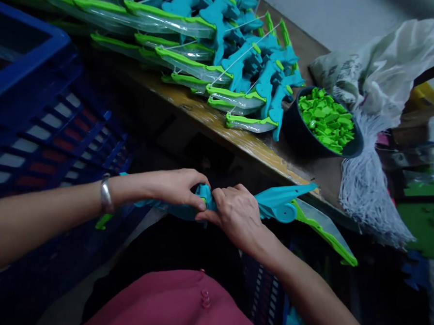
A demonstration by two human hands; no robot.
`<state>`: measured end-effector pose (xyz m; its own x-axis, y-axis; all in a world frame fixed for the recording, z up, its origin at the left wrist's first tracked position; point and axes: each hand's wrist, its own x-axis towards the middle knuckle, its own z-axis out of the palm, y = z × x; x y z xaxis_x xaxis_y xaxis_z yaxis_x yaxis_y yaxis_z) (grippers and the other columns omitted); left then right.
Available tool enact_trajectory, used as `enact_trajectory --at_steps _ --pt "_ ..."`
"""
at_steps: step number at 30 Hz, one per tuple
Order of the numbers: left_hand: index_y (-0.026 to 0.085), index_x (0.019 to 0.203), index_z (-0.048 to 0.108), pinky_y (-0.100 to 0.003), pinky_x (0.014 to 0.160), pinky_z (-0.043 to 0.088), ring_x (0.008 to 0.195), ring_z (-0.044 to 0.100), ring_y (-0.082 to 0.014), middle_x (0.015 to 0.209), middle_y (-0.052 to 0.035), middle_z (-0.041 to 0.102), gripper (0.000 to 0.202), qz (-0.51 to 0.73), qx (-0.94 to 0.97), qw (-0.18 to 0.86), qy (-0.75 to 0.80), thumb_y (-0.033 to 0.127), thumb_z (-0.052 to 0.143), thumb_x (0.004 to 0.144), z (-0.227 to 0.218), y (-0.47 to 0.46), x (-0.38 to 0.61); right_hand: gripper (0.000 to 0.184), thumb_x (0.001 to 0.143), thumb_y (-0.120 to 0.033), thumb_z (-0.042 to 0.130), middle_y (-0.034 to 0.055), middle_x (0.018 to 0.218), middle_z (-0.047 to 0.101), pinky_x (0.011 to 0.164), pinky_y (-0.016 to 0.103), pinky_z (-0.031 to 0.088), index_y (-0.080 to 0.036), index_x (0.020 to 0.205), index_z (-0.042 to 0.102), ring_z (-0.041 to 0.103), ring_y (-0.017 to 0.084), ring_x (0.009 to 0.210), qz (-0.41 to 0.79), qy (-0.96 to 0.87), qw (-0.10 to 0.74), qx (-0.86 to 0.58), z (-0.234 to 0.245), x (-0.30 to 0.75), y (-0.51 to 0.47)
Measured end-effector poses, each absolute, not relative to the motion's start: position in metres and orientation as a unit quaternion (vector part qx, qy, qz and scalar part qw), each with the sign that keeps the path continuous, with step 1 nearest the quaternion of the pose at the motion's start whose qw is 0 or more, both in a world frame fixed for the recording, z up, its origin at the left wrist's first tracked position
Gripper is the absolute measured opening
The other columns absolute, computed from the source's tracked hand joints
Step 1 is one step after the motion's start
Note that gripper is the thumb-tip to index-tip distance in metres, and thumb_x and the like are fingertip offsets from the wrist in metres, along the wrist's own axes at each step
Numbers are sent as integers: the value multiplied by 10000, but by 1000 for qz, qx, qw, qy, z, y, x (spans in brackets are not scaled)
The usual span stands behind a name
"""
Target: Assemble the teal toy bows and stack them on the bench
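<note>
A blue and green toy bow (278, 202) lies crosswise in front of my body, with one green-edged limb pointing down to the right. My left hand (181, 189) is closed on the middle of the bow, its thumb at a small green piece in the blue body. Right beside it, my right hand (235, 208) wraps round the bow with its thumb toward the same spot. The fingers cover most of the bow's centre. Farther left, part of the bow is hidden behind my left wrist.
Many similar toy bows (214, 75) are stacked on the table (261, 152). A dark bowl (358, 145) of small green pieces (326, 120) stands beside them, next to a bundle of white strings (371, 180). A blue crate (55, 125) rises at left; another crate (264, 296) is below right.
</note>
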<state>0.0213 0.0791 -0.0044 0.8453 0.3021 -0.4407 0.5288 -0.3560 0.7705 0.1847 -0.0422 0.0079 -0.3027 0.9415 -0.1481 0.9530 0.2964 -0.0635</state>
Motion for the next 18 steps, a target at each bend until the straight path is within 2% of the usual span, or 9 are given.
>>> enact_trajectory --at_steps 4,7,10,15,18 --pt "171 981 651 -268 620 363 718 571 -183 778 -4 628 244 -59 815 500 287 378 620 855 -1 45 10 541 886 -692 601 57 703 666 646 336 305 -153 838 603 663 235 698 -90 803 15 589 6 186 -55" --pt "181 1018 612 -294 682 373 780 589 -203 845 -23 635 189 -21 832 465 303 320 573 895 -3 23 7 530 826 -650 714 53 744 679 571 316 258 -141 926 607 667 227 703 -161 792 25 589 8 190 -57" --pt "188 955 565 -316 694 383 782 591 -219 868 -42 632 179 -17 836 449 313 364 544 926 -7 10 8 489 839 -626 724 28 759 681 541 303 227 -162 921 597 668 204 700 -238 782 22 576 8 197 -57" --pt "182 987 541 -342 705 403 801 625 -255 879 -75 652 173 8 856 410 316 342 496 939 -11 -2 17 395 878 -522 748 39 851 705 561 294 260 -160 952 608 670 189 742 -226 785 -6 576 4 203 -64" --pt "184 1018 565 -353 733 421 843 643 -268 913 -81 674 183 7 850 425 311 335 525 923 -13 -4 24 404 865 -535 753 49 862 726 552 294 283 -160 951 628 687 200 738 -215 778 13 590 4 206 -70"
